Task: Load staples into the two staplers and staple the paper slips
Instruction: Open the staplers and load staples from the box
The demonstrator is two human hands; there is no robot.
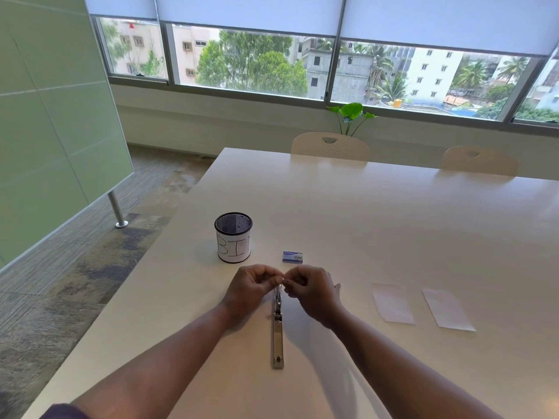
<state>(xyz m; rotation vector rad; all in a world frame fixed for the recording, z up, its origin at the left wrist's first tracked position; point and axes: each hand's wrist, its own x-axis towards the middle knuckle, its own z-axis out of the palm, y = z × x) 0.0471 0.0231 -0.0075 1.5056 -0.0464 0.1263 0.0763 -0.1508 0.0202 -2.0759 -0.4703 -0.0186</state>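
Both hands meet over the far end of the opened stapler (278,331), which lies flat on the table (393,222). The left hand (252,287) and right hand (311,287) pinch something tiny together, can't tell what. Staple box (292,257) just beyond, two paper slips (393,303) to the right

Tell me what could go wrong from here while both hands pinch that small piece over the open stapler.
1. The left hand and right hand pinch something tiny above the stapler; it could slip and drop onto the table.
2. The stapler lies unheld, so pressing staples in may shift it.
3. The paper slips lie loose by the right forearm and could be brushed.
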